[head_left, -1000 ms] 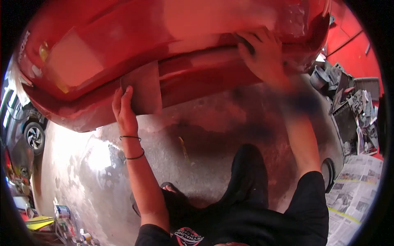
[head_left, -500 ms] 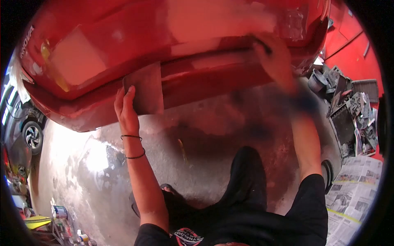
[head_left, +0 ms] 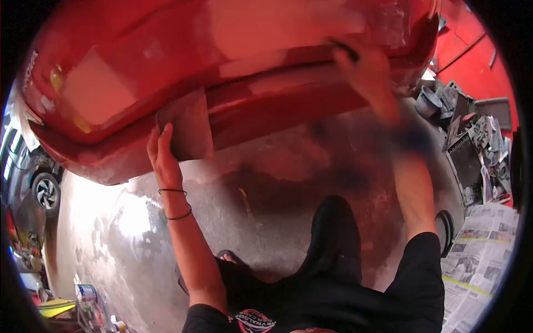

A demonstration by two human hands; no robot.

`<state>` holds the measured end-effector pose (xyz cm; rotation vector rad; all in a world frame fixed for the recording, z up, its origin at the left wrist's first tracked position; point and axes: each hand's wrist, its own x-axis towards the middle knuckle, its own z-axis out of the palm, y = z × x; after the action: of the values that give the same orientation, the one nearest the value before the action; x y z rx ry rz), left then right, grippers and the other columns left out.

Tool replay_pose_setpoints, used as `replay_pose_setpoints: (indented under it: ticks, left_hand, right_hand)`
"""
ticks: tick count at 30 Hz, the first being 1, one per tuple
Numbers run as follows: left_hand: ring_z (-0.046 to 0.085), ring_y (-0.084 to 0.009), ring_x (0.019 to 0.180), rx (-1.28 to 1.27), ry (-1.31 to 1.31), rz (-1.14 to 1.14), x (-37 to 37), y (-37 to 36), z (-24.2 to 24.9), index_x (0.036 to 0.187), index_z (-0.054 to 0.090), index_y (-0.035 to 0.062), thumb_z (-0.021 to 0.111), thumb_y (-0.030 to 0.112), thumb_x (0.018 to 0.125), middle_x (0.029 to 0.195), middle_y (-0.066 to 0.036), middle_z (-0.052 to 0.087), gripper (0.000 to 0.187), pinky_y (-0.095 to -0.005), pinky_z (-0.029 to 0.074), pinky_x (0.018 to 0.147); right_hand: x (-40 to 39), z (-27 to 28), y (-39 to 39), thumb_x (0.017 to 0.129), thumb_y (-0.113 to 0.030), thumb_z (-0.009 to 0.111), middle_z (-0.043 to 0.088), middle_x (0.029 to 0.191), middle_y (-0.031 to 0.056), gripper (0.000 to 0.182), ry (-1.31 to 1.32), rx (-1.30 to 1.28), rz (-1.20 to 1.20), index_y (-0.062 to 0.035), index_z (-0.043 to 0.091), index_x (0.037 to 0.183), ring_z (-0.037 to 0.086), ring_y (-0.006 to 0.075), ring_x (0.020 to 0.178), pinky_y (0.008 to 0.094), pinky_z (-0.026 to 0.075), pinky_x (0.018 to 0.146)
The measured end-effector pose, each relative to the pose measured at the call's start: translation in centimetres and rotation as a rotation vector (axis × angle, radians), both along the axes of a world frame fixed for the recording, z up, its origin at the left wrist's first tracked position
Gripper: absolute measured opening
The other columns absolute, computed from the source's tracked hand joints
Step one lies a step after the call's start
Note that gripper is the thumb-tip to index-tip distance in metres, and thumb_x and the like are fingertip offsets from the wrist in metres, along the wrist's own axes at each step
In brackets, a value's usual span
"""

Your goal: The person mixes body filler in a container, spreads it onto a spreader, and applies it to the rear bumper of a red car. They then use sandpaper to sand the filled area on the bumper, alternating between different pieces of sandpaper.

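Note:
My left hand (head_left: pixel 165 155) grips the lower left side of a stiff, rectangular brown-grey sheet (head_left: pixel 191 127), with the thumb on its near face. The sheet stands against the lower edge of a red car's rear panel (head_left: pixel 166 44). Farther right, my right hand (head_left: pixel 363 72) is smeared by motion at the same panel. Its fingers close round a small dark object (head_left: pixel 345 50) too blurred to name. Around both hands, pale dull patches (head_left: pixel 100 86) mark the red paint.
Car parts and a grey bucket (head_left: pixel 427 101) crowd the right side, above newspaper sheets (head_left: pixel 480 261) on the floor. A dark car's wheel (head_left: pixel 45 191) is at the left. Cans and clutter (head_left: pixel 86 292) sit lower left. My knee (head_left: pixel 336 222) is below the bumper.
The view has shifted slightly, so the car and the sheet appear a little left. My right hand has moved slightly left along the panel, blurred in both frames. My left hand keeps its hold.

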<state>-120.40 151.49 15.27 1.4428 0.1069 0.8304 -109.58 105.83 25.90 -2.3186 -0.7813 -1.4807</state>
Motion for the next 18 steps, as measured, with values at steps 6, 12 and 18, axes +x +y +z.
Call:
replay_pose_setpoints:
  ticks: [6, 12, 18]
  left_hand:
    - [0.055, -0.0196, 0.139, -0.01, -0.02, -0.062, 0.5, 0.6, -0.5, 0.143, 0.07, -0.0067, 0.077, 0.029, 0.104, 0.149, -0.012, 0.064, 0.053, -0.0334, 0.038, 0.122]
    - [0.053, -0.0231, 0.145, 0.072, 0.028, 0.023, 0.5, 0.5, -0.7, 0.146, 0.067, -0.0079, 0.077, 0.029, 0.104, 0.153, -0.016, 0.062, 0.057, -0.0363, 0.037, 0.125]
    - [0.05, -0.0229, 0.149, 0.029, -0.002, -0.047, 0.7, 1.1, -0.8, 0.148, 0.065, -0.0093, 0.078, 0.03, 0.103, 0.156, -0.016, 0.06, 0.061, -0.0371, 0.037, 0.126]
  right_hand:
    - [4.6, 1.5, -2.3, 0.094, -0.018, 0.078, 0.076, 0.133, 0.0116, 0.039, -0.189, 0.198, -0.002, -0.0119, 0.077, 0.133, 0.072, 0.0316, 0.122, 0.0457, 0.055, 0.111]
    - [2.0, -2.0, -4.6, 0.092, -0.034, 0.081, 0.078, 0.116, 0.0144, 0.04, 0.12, 0.176, 0.026, -0.0153, 0.08, 0.128, 0.073, 0.0372, 0.118, 0.0498, 0.057, 0.107]
    - [1.1, 6.3, -1.5, 0.096, -0.014, 0.068, 0.079, 0.128, 0.019, 0.038, -0.033, 0.277, 0.103, -0.003, 0.079, 0.131, 0.071, 0.0331, 0.123, 0.0449, 0.053, 0.109]
